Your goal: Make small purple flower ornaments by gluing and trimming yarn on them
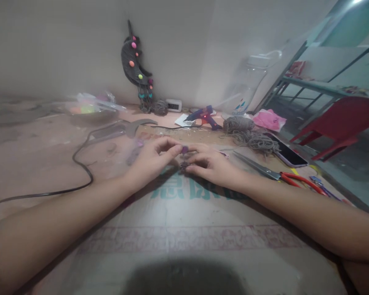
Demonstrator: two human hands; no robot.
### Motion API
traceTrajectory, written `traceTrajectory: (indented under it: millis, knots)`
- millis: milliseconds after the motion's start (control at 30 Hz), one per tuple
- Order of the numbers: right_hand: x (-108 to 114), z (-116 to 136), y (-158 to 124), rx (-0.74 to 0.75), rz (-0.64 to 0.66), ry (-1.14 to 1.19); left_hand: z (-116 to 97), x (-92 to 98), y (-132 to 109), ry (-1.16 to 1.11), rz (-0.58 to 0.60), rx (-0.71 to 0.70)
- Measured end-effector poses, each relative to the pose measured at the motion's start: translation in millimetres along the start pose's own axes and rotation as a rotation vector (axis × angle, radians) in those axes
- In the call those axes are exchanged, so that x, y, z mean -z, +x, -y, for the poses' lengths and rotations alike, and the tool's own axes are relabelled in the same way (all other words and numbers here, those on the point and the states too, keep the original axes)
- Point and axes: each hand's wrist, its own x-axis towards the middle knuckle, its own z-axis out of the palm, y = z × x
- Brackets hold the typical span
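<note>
Piece [185, 150], purple, tiny, long axis unclear

Tabletop [49, 157], pinkish, worn. On it: glue gun [205, 117]; grey yarn [238, 123]; red-handled scissors [273, 174]; phone [292, 155], screen dark; clear bottle [247, 90], white-lidded; small white digital clock [174, 105]; bowl [90, 117], left.

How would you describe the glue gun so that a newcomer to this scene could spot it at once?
Start at the pale wall, then drop to the table below. Between the small white display and the larger grey yarn bundle lies the purple glue gun, its nozzle over white paper. Unlike those neighbours, it shows a red light.
</note>
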Motion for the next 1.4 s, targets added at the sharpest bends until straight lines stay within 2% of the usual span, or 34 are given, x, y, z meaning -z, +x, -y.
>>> traceTrajectory:
  millis: [100, 333, 600, 767, 833, 967, 1133, 1300, 1400]
  knots:
    - [0.6, 0.7, -0.3, -0.052, -0.021, 0.064, 0.0, 0.2, 2.3, 0.033, -0.064, 0.03]
    - [2.7, -1.2, 0.0, -0.111, -0.034, 0.071, 4.3, 1.9, 4.5, -0.005, -0.068, 0.073]
    - [2.4, -0.7, -0.8, -0.061, -0.017, 0.104, 7.2, 0.5, 3.8, -0.075, 0.005, 0.127]
    - [3.7, -1.6, -2.1, -0.05, -0.004, 0.097, 6.7, 0.4, 3.6, -0.101, -0.009, 0.128]
    - [3.9, -2.1, -3.1, -0.074, -0.046, 0.065, 4.2, 0.5, 2.9, -0.1, -0.008, 0.12]
    - [5.7, -1.3, -5.3, -0.113, -0.227, 0.026, -0.4, 0.2, 0.8, -0.104, 0.008, 0.129]
    - [21.0, 4.4, -4.8, -0.021, -0.492, -0.037, 2.7, 0.0, 0.8, -0.041, 0.001, 0.092]
    - [41.6, 6.8, -2.3, -0.049, -0.534, 0.007, 8.5, 0.7, 2.3, -0.035, 0.031, 0.069]
    - [43.7, 4.6, -3.0, -0.111, -0.567, 0.051, 10.7, 1.2, 2.0, -0.061, 0.049, 0.065]
